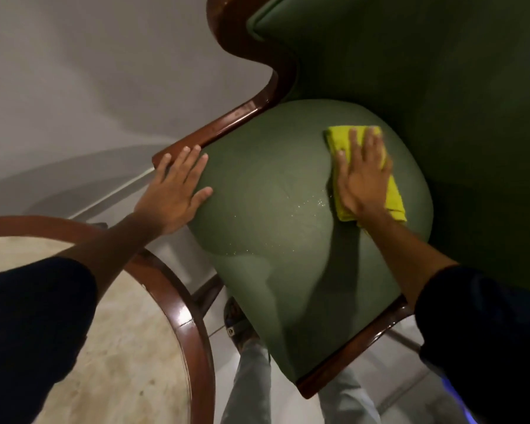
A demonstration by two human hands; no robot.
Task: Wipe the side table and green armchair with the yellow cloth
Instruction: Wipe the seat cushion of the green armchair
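The green armchair point(276, 215) fills the centre and right of the head view, with a dark wood frame and a tall green backrest. A folded yellow cloth point(393, 197) lies flat on the seat cushion near the backrest. My right hand point(361, 175) presses down on the cloth with fingers spread. My left hand point(175, 188) rests flat on the seat's left edge, fingertips touching the wooden armrest point(227, 123). Small pale specks dot the cushion between my hands. The round side table point(193, 325), with its wood rim and pale stone top, sits at the lower left under my left arm.
A grey wall point(89, 71) stands behind the chair and table on the left. Pale tiled floor point(214, 319) shows between table and chair. My legs and a sandalled foot point(236, 325) stand in front of the seat.
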